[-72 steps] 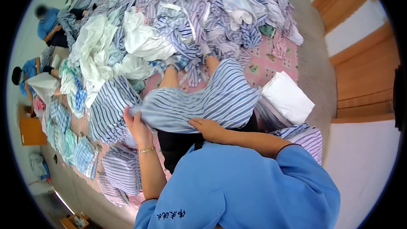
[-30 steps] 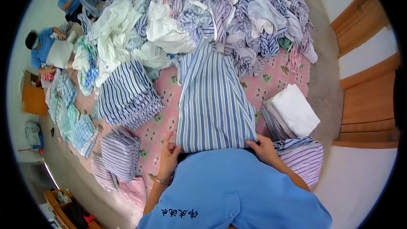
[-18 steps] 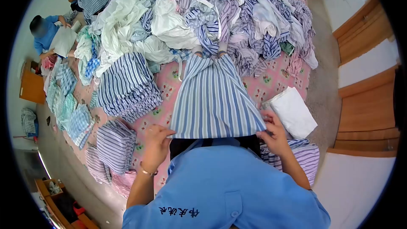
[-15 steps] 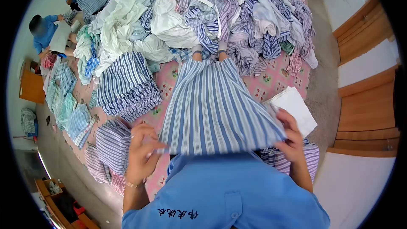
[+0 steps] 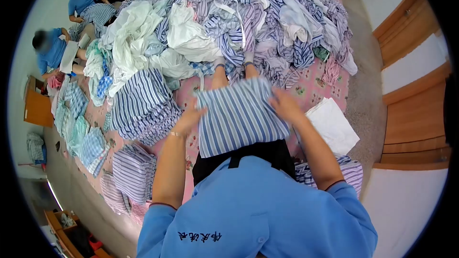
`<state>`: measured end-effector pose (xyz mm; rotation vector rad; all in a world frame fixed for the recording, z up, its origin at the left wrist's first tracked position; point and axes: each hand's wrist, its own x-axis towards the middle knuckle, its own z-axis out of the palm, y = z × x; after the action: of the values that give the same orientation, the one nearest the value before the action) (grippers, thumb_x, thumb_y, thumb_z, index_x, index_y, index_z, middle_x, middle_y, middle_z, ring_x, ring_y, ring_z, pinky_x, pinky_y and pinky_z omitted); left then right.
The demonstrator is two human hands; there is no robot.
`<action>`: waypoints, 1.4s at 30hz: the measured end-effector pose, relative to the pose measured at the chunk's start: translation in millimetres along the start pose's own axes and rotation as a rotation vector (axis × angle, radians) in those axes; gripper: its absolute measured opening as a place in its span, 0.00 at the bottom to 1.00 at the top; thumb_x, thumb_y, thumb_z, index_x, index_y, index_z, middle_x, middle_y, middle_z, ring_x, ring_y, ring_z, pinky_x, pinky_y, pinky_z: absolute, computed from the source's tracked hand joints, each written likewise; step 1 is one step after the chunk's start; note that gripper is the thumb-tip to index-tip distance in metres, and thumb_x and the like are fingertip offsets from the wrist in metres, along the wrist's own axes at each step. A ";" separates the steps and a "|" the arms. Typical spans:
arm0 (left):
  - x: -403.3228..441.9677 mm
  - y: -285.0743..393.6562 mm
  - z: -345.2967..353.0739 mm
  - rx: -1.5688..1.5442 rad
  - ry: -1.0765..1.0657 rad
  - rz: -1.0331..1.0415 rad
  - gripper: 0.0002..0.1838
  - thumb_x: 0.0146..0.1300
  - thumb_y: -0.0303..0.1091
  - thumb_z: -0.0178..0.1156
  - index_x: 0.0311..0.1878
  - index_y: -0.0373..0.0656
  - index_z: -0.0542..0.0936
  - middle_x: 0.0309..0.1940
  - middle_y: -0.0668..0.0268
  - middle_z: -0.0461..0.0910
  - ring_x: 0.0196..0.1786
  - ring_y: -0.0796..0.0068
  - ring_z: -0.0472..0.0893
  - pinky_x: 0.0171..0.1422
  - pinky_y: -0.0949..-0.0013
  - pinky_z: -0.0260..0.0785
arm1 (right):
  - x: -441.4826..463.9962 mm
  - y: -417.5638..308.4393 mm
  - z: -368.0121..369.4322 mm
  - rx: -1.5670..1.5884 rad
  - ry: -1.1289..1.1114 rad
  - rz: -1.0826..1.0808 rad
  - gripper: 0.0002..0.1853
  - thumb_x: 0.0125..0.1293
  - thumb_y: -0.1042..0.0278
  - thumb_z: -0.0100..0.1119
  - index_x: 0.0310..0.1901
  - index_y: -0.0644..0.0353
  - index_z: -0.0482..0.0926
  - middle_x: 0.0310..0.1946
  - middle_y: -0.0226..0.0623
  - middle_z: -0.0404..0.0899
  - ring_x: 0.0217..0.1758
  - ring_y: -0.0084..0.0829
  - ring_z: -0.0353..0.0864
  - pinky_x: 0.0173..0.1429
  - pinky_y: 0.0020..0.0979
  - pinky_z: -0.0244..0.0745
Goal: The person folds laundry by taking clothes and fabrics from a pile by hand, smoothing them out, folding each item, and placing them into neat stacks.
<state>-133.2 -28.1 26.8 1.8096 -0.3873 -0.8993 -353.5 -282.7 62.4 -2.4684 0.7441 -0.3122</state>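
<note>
A blue-and-white striped cloth (image 5: 239,119), folded over on itself, lies across my lap and legs; whether it is a garment I cannot tell. At its far left corner my left hand (image 5: 190,116) has its fingers closed on the edge. My right hand (image 5: 287,106) grips the far right side, its fingers a little blurred. The cloth's near edge reaches my black trousers (image 5: 263,155).
A large heap of striped and white laundry (image 5: 229,19) lies beyond my feet. Folded striped stacks (image 5: 143,105) stand to the left, with a white folded cloth (image 5: 333,126) on the right. Two people in blue (image 5: 50,52) sit far left. Wooden doors (image 5: 411,119) line the right wall.
My hands have carried the cloth's near edge away from my body, folding it over toward my feet. The spread-out cloth is now a shorter shape.
</note>
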 end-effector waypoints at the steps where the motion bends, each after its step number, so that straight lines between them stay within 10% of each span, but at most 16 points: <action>1: -9.3 -8.7 6.4 0.078 -0.066 -0.059 0.38 0.62 0.31 0.58 0.71 0.41 0.50 0.58 0.56 0.67 0.59 0.69 0.67 0.64 0.71 0.57 | -15.1 15.8 27.8 -0.020 0.038 -0.098 0.20 0.64 0.54 0.51 0.48 0.61 0.74 0.40 0.53 0.79 0.46 0.52 0.78 0.49 0.44 0.72; 7: -79.3 -5.3 23.4 0.017 -0.165 -0.045 0.42 0.57 0.23 0.59 0.73 0.43 0.48 0.72 0.54 0.47 0.72 0.66 0.51 0.73 0.69 0.44 | -59.4 -54.0 22.6 -0.439 0.047 -0.543 0.29 0.54 0.57 0.62 0.59 0.55 0.70 0.59 0.46 0.68 0.59 0.47 0.68 0.63 0.53 0.60; 11: -80.1 11.3 10.5 -0.262 -0.163 -0.005 0.40 0.59 0.22 0.56 0.73 0.46 0.50 0.57 0.61 0.66 0.57 0.71 0.68 0.63 0.70 0.59 | -63.8 -63.3 66.0 -0.404 -0.042 -0.656 0.36 0.52 0.56 0.60 0.65 0.47 0.64 0.64 0.42 0.65 0.63 0.44 0.67 0.64 0.54 0.59; 13: -82.4 64.5 11.1 -0.345 -0.067 0.048 0.38 0.61 0.21 0.54 0.73 0.48 0.51 0.42 0.68 0.74 0.43 0.81 0.73 0.55 0.73 0.66 | -44.5 -50.6 114.5 0.086 -0.335 -0.357 0.33 0.52 0.58 0.59 0.64 0.47 0.66 0.57 0.42 0.73 0.60 0.39 0.72 0.60 0.42 0.66; 16: -66.0 110.9 16.7 -0.511 0.043 0.371 0.33 0.65 0.25 0.53 0.72 0.50 0.54 0.36 0.71 0.73 0.38 0.85 0.72 0.51 0.72 0.69 | -25.2 -70.9 24.5 0.281 -0.201 0.139 0.28 0.57 0.62 0.55 0.61 0.54 0.68 0.49 0.44 0.78 0.55 0.39 0.75 0.55 0.37 0.70; 17: -61.9 120.4 21.9 -0.512 0.013 0.395 0.32 0.66 0.26 0.53 0.71 0.49 0.55 0.37 0.71 0.74 0.37 0.84 0.73 0.52 0.71 0.69 | -18.9 -33.2 25.0 -0.051 -0.147 0.006 0.26 0.59 0.62 0.54 0.61 0.56 0.69 0.48 0.45 0.78 0.55 0.40 0.75 0.55 0.37 0.70; 23: -40.9 123.3 77.2 -0.504 -0.363 0.320 0.26 0.68 0.29 0.52 0.68 0.40 0.59 0.36 0.70 0.73 0.39 0.82 0.74 0.55 0.69 0.71 | -175.2 71.4 -84.5 -0.097 0.454 0.445 0.24 0.64 0.61 0.50 0.60 0.61 0.68 0.46 0.46 0.79 0.54 0.42 0.74 0.55 0.37 0.70; 28: -45.0 114.6 133.6 -0.374 -0.567 0.263 0.23 0.68 0.29 0.53 0.65 0.38 0.64 0.36 0.70 0.72 0.38 0.82 0.74 0.52 0.73 0.72 | -319.9 -14.3 -126.1 -0.036 0.947 0.838 0.22 0.68 0.61 0.47 0.59 0.65 0.67 0.45 0.47 0.79 0.53 0.43 0.74 0.56 0.36 0.71; 32: -41.2 105.4 151.4 -0.205 -0.694 0.247 0.22 0.67 0.28 0.53 0.63 0.37 0.66 0.35 0.72 0.73 0.38 0.84 0.74 0.50 0.76 0.70 | -395.6 41.5 -0.3 1.555 1.790 0.905 0.23 0.69 0.60 0.47 0.59 0.69 0.67 0.43 0.48 0.79 0.49 0.42 0.76 0.57 0.33 0.70; 35: -33.6 90.9 153.1 -0.115 -0.739 0.206 0.22 0.67 0.29 0.54 0.63 0.38 0.66 0.35 0.72 0.73 0.38 0.83 0.74 0.48 0.78 0.69 | -412.0 61.7 43.5 1.763 1.764 0.915 0.25 0.70 0.60 0.47 0.61 0.69 0.62 0.49 0.50 0.77 0.49 0.43 0.76 0.57 0.35 0.70; 41: -22.0 62.9 133.3 -0.100 -0.674 0.160 0.21 0.66 0.29 0.55 0.62 0.40 0.68 0.34 0.73 0.72 0.37 0.83 0.73 0.46 0.78 0.69 | -401.7 47.9 46.3 0.770 0.830 0.982 0.20 0.71 0.58 0.45 0.56 0.64 0.68 0.45 0.42 0.77 0.49 0.42 0.76 0.55 0.41 0.72; 42: -17.9 56.7 127.9 -0.115 -0.627 0.157 0.20 0.66 0.30 0.55 0.61 0.40 0.69 0.34 0.73 0.72 0.37 0.84 0.73 0.46 0.78 0.69 | -384.7 43.2 40.3 1.042 0.914 1.068 0.19 0.70 0.59 0.45 0.55 0.63 0.70 0.42 0.40 0.77 0.46 0.41 0.77 0.54 0.40 0.72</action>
<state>-230.4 -124.4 60.9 1.3401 -0.8383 -1.3381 -673.9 -77.5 -19.5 -0.6868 1.5736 -1.0520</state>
